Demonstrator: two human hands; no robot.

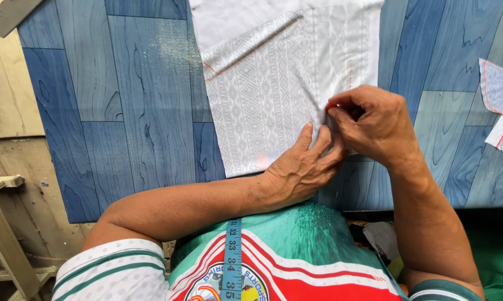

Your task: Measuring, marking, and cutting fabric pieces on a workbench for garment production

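Observation:
A white cloth with a grey geometric pattern (274,83) lies spread on a blue wood-grain table (123,100). My left hand (301,164) rests flat on the cloth's lower right part, fingers apart, pressing it down. My right hand (374,125) is closed at the cloth's right edge, pinching a small red piece, likely marking chalk (331,106), between thumb and fingers. Faint orange lines run across the cloth's upper part and along its right side. A blue measuring tape (232,259) hangs down my chest.
Two small cloth pieces (499,89) lie at the table's right edge, one bluish with red trim, one white with a pattern. A wooden frame (0,223) stands at the lower left beside the table. Green cloth (497,256) sits under the table's near right edge.

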